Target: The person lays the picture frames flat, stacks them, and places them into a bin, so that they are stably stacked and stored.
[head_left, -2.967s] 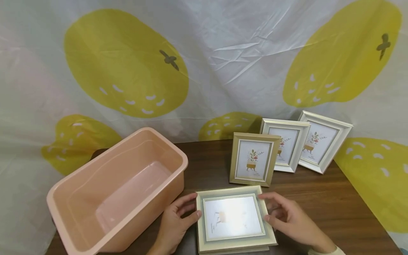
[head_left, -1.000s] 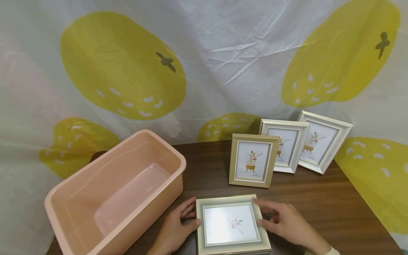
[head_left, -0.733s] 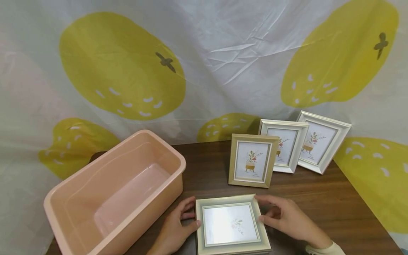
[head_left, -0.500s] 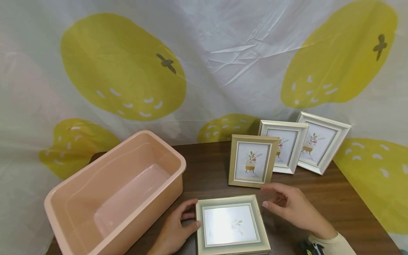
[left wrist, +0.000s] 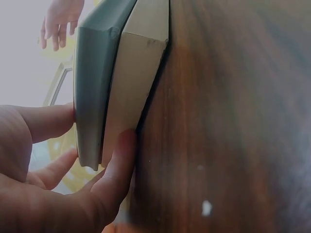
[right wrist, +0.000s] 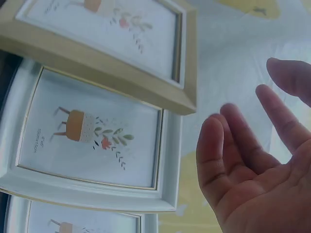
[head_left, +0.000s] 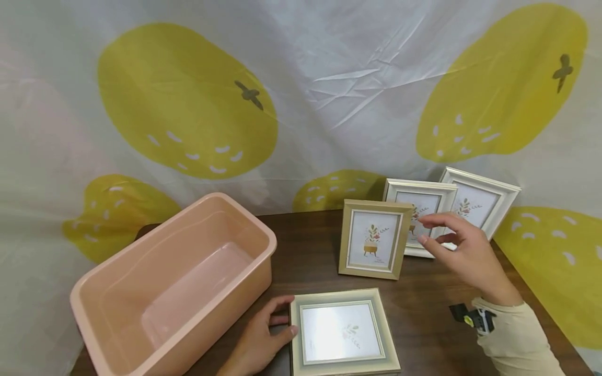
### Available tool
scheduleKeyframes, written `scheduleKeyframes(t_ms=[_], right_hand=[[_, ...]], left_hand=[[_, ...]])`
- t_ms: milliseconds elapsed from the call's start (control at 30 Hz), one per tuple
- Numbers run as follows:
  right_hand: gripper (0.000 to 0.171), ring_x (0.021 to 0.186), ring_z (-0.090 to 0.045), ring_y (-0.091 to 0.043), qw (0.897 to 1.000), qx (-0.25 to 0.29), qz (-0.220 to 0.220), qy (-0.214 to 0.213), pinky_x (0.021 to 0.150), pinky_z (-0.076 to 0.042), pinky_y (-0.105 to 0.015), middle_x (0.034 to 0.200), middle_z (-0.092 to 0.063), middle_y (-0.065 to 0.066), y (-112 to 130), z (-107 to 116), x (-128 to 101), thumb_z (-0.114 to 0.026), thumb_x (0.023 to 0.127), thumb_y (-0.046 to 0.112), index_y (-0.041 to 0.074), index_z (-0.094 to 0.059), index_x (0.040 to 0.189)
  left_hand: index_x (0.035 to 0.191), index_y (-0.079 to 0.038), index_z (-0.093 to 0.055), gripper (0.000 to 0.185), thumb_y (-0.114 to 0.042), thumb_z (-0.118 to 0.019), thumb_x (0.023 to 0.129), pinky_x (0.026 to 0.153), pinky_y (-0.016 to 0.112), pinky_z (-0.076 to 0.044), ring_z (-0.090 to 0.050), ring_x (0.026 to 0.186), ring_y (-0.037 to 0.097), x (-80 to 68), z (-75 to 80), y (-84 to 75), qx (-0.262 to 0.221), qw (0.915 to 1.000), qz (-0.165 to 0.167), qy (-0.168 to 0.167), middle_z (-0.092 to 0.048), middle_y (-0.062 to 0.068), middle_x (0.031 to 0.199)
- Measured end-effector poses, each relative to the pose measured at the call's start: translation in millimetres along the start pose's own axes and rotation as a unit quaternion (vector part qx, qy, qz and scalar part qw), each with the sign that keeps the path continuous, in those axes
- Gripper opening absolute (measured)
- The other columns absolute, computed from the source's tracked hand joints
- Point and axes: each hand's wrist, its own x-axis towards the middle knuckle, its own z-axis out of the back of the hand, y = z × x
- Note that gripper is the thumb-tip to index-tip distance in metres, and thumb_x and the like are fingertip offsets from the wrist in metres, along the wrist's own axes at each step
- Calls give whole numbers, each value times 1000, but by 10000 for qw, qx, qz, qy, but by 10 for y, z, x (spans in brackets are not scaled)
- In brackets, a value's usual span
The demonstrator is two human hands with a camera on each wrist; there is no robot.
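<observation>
**Picture frames on the table, one hand on the stack, one hand reaching**

Picture frames are the things in hand here. Two of them lie flat as a stack [head_left: 345,332] at the lower middle of the head view, a grey-green frame on top of a beige one, as the left wrist view shows from the side. The left hand [head_left: 259,339] rests against the left edge of this stack; its thumb and fingers are curled lightly round the edges of both frames. The right hand [head_left: 463,250] is in the air at the right of the picture, fingers spread apart and a little bent, holding nothing. It is just in front of the white frame [head_left: 420,215], which stands upright behind the gold frame [head_left: 373,238]. Another white frame [head_left: 478,201] leans at the far right.

Such a frame is probably stiff and rather light, but the glazed front is smooth and may break if it falls. It seems best to take it by the two side mouldings, thumb on one side and fingers on the other, not by the glass. A standing frame can tip backward easily.

At the left of the picture a pink plastic tub [head_left: 117,263] sits on the dark wooden table [head_left: 310,245], in front of a cloth with yellow fruits [head_left: 188,104].
</observation>
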Motion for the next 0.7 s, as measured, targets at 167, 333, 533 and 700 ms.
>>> scheduleKeyframes(t_ms=[167,333,533,700], right_hand=[[43,119,-56,4,9998,48,2,-182,80,-53,-5,130,-64,12,-108,-33,158,-82,87,-6,5,-73,128],[43,124,-51,4,9994,319,-33,-125,82,-53,-6,136,-56,22,-213,-97,242,-80,88,-6,3,-73,129],[38,123,-53,2,9970,757,47,122,82,-55,-9,142,-57,12,-358,-194,307,-76,89,-10,-2,-72,126],[31,110,-59,4,9974,627,78,336,74,-54,-12,130,-64,6,-466,-276,317,-76,91,-8,1,-75,120]], left_hand=[[146,-27,-58,56,-26,-81,94,97,46,-54,-69,121,25,26,0,6,-12,10000,-66,-13,-62,9,148],[145,-25,-58,55,-26,-81,95,97,39,-53,-69,120,24,33,-4,6,20,9999,-115,-17,-64,9,144],[145,-24,-58,55,-25,-80,95,98,38,-54,-69,120,25,36,-6,9,-4,9999,-131,-2,-65,10,142],[146,-24,-57,55,-25,-79,96,99,39,-54,-68,121,26,28,-5,19,15,9999,-119,46,-64,11,142]])
